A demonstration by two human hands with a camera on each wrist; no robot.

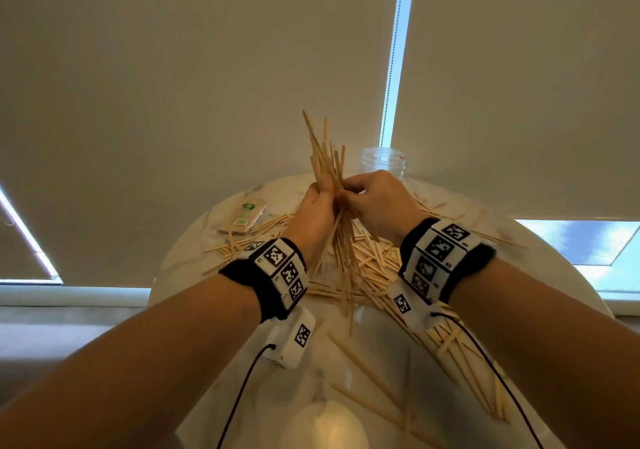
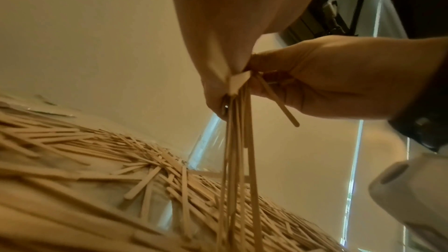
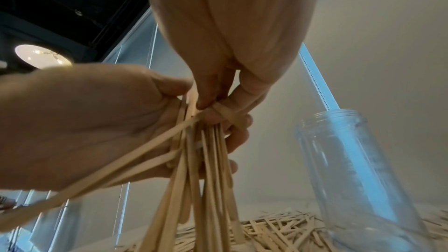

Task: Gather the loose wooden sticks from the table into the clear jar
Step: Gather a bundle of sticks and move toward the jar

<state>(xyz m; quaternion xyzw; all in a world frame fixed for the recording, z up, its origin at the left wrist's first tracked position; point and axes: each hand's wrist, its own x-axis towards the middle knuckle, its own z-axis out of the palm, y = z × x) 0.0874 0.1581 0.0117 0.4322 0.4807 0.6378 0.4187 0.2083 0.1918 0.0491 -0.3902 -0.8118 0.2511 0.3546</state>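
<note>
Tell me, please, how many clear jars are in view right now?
1. The clear jar stands upright at the far edge of the table, just behind the right hand; its lower part is hidden there. No sticks show inside it.

left grip (image 1: 317, 206) and right grip (image 1: 375, 202) curled, raised, touching

Upright stick bundle (image 1: 341, 226), loose sticks (image 1: 374, 272) scattered, clear jar (image 1: 382, 162) upright behind

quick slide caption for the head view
Both hands, left hand and right hand, grip an upright bundle of sticks before the clear jar.
</note>
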